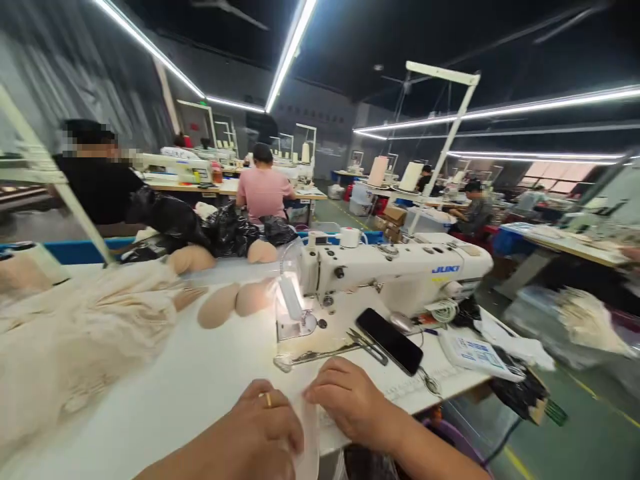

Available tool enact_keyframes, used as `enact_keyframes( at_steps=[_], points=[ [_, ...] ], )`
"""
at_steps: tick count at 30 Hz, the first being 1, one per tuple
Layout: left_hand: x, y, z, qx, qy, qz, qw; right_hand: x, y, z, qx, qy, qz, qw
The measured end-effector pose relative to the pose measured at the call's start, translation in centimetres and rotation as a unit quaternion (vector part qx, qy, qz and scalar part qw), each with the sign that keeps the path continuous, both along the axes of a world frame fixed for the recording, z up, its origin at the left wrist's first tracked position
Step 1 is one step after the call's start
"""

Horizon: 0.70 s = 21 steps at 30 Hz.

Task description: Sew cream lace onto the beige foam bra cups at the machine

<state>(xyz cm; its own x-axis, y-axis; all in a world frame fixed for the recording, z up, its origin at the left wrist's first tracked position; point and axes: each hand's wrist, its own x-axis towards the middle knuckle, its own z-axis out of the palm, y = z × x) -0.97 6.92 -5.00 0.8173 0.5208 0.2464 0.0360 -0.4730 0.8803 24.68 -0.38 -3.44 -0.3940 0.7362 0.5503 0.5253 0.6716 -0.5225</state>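
My left hand (265, 423), with a gold ring, is at the bottom centre, its fingers curled. Just right of it, my right hand (350, 403) has its fingers pressed together in a pinch. Anything held in either hand is too hidden to name. A pale translucent edge (311, 443) shows between them. Beyond the hands stands a white sewing machine (395, 267) with its lamp lit over the needle plate. Tan rounded pads (218, 307) lie left of the needle. Cream fabric (110, 327) is heaped on the left of the white table (200, 373).
A black phone (389, 340), small snips (369, 347) and a white packet (474, 355) lie right of the needle area. Black plastic bags (233, 230) sit behind the table. Several people work at other machines; one wears a pink shirt (265, 193).
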Motion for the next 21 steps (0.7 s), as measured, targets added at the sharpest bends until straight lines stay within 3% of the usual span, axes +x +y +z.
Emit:
enact_keyframes(
  at_steps=[2, 5, 7, 9, 12, 21],
  points=[
    [0.9, 1.8, 1.6, 0.104, 0.057, -0.047, 0.992, 0.5, 3.0, 0.4, 0.083, -0.124, 0.018, 0.989],
    [2.7, 4.8, 5.0, 0.229, 0.152, -0.125, 0.953, 0.7, 7.3, -0.4, 0.140, -0.218, 0.020, 0.966],
    [3.6, 6.3, 6.7, 0.242, 0.238, -0.132, 0.931, 1.3, 9.2, -1.5, 0.143, -0.220, 0.006, 0.965],
    [4.1, 7.3, 7.5, 0.230, 0.305, -0.116, 0.917, 2.0, 10.0, -2.5, 0.132, -0.196, -0.018, 0.972],
    [4.5, 7.7, 7.4, 0.222, 0.350, -0.094, 0.905, 3.0, 9.6, -3.0, 0.098, -0.175, -0.033, 0.979],
    [4.9, 7.1, 5.9, 0.228, 0.354, -0.053, 0.905, 3.0, 8.9, -2.4, 0.025, -0.180, -0.070, 0.981]
  ],
)
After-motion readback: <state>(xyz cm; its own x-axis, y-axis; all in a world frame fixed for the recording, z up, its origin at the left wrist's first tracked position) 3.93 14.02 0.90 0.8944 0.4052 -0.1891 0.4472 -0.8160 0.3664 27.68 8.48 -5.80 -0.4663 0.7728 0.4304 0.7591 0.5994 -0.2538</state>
